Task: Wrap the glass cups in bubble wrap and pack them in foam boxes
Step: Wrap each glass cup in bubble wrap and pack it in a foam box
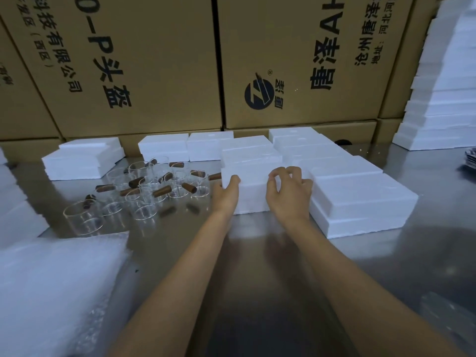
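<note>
Bare steel table (pixel 257 279) in front, open strip between the forearms. Bubble wrap (pixel 51 284) sheet at near left edge. Left hand (pixel 226 194) grips the near-left corner of the foam box (pixel 251 181), fingers curled round it. Right hand (pixel 291 194) at its right end, fingers curled; whether they pinch it, cannot tell. Box closed, contents unseen. Glass cups (pixel 144 191) with brown handles cluster just left, unwrapped, empty. More foam boxes (pixel 360 202) touching on the right. Cardboard cartons (pixel 154 60) wall the far edge.

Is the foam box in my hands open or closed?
Closed. The foam box shows a lid seated flush, with the left hand gripping its corner and the right hand at its top edge.
</note>
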